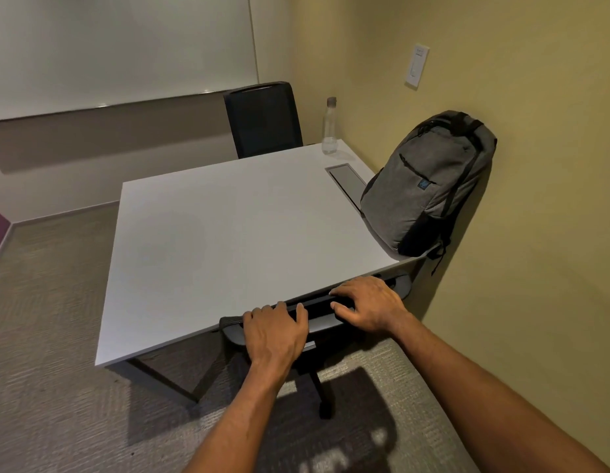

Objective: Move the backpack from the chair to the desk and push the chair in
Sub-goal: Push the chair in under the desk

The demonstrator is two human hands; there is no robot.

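Observation:
A grey backpack stands upright on the right side of the white desk, leaning against the yellow wall. The near chair is tucked under the desk's front edge, so only the top of its dark backrest and part of its base show. My left hand rests on the left part of the backrest top, fingers curled over it. On the right part lies my right hand, its fingers spread over the rim. The seat is hidden under the desk.
A clear water bottle stands at the desk's far right corner, near a recessed cable hatch. A second dark chair sits at the far side. A whiteboard hangs on the back wall. Carpet lies to the left.

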